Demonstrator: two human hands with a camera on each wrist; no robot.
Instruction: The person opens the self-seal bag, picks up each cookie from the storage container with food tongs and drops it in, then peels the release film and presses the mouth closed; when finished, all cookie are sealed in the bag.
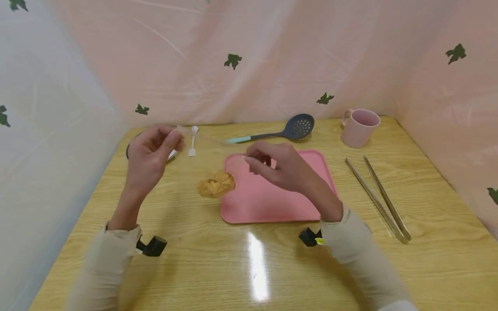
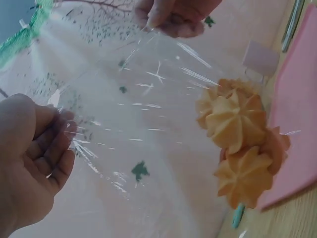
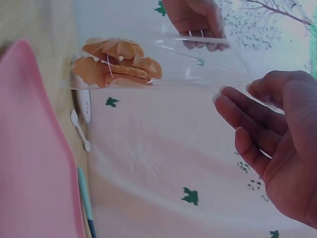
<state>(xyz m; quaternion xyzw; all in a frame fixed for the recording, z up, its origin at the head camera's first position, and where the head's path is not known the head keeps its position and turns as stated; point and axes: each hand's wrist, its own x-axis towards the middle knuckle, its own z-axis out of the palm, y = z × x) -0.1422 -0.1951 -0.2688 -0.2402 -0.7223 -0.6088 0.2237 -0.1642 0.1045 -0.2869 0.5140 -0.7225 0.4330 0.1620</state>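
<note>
A clear plastic bag [image 2: 148, 114] hangs between my two hands, with several golden star-ridged cookies [image 2: 237, 119] gathered at its bottom. My left hand [image 1: 149, 155] pinches one top corner of the bag between thumb and fingers. The opposite corner is pinched by my right hand [image 1: 278, 166], its other fingers loosely bent. In the head view the cookies [image 1: 215, 185] appear above the table by the left edge of a pink tray [image 1: 272, 203]. Whether the mouth of the bag is parted cannot be told.
Behind the tray lies a dark slotted spoon [image 1: 298, 127] with a mint handle. A pink mug [image 1: 359, 129] and metal tongs [image 1: 379, 201] are on the right. A small white spoon [image 1: 193, 140] lies at the back left, near a dish [image 1: 172, 154] partly hidden by my left hand.
</note>
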